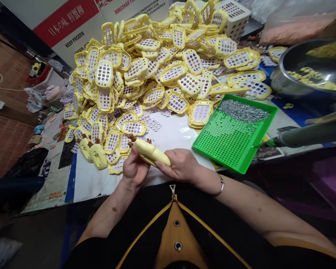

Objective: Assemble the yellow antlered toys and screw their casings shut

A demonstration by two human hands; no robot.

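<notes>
Both my hands hold one pale yellow plastic toy shell (149,150) with brown antler-like tips, tilted low over the white table covering. My left hand (134,168) is closed around its antlered end. At its other end my right hand (182,164) grips it, thumb along the near side. Two similar yellow toys with brown antlers, one of them a closed toy (98,155), lie to the left of my left hand. Behind my hands rises a big heap of yellow shells with white perforated keypads (156,71).
A green perforated tray (226,140) holding many small screws (242,109) lies to the right. Beyond it stands a metal bowl (282,80) with small yellow parts. A powered screwdriver (310,132) reaches in from the right. A white basket (235,18) stands behind the heap.
</notes>
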